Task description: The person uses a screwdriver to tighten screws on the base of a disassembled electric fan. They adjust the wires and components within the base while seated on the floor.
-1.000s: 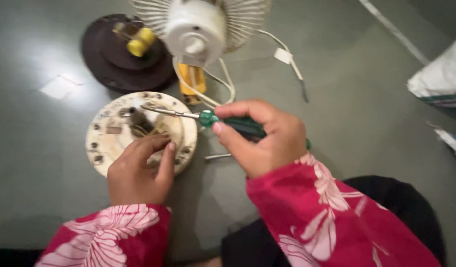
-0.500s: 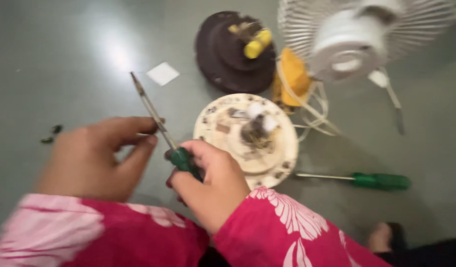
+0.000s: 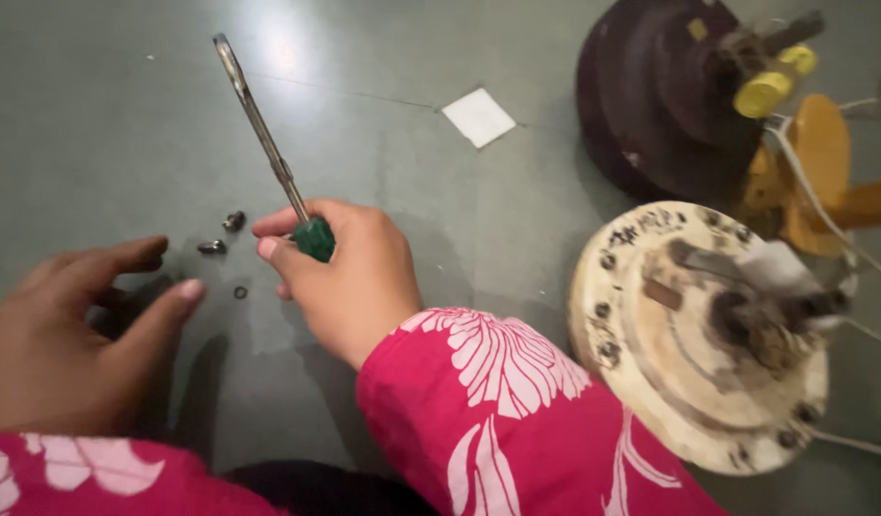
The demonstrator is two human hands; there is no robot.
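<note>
My right hand [image 3: 349, 282] grips a green-handled screwdriver [image 3: 268, 143] whose metal shaft points up and away to the left. My left hand [image 3: 72, 330] rests low on the grey floor with fingers spread, holding nothing. Between the two hands lie two small dark screws [image 3: 222, 234] and a tiny washer [image 3: 240, 292]. At the right sits a round cream-coloured fan motor base [image 3: 651, 373] with a shaft and parts in its middle. Both arms wear pink sleeves with white flowers.
A dark round cover [image 3: 660, 96] with a yellow knob [image 3: 765, 91] lies at the top right, beside orange parts [image 3: 823, 162] and white wires. A white paper square [image 3: 478, 117] lies on the grey floor [image 3: 125, 115].
The view has swung left and closer. My hands moved away from the cream base toward the screws on the floor. The fan head and the second screwdriver have left the view.
</note>
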